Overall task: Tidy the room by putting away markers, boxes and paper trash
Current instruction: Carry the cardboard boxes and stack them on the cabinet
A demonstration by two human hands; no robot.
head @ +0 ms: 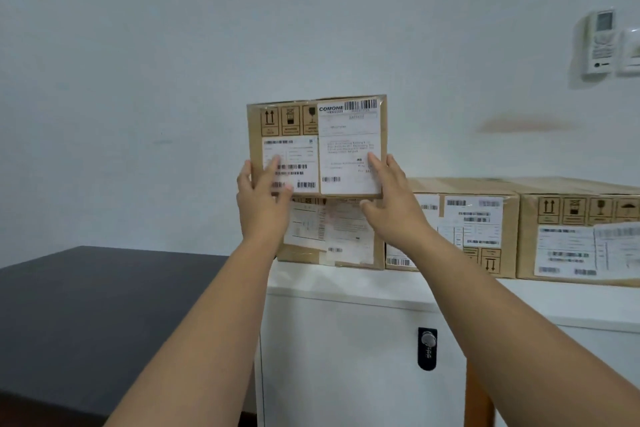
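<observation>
On top of the white cabinet (346,291), against the pale wall: box-stacking step in hand. Upper cardboard box (317,146) resting on, or just about seated on, a lower box (329,236) of like size; contact along the seam looks made but cannot be told for sure. Left hand (259,198) at the box's lower left corner, thumb across the front face, remaining fingers round the left edge. Right hand (388,198) at the lower right corner, fingers round the right edge and front face, thumb low near the seam. Both clamped on the same box, well apart from each other.

Next move, by judgement: square the upper box flush over the lower one, confirm it sits flat, then let go with both hands together so nothing tips forward.

Readable writing: "COMONE" on the white shipping label (349,149) at upper right, barcode beside it; smaller address lines too blurred. Up-arrow and fragile-glass symbols printed along the top left. Two more labelled cartons (464,232) in a row to the right. Dark table (104,305) to the left; a remote in a wall holder (601,42) far right.
</observation>
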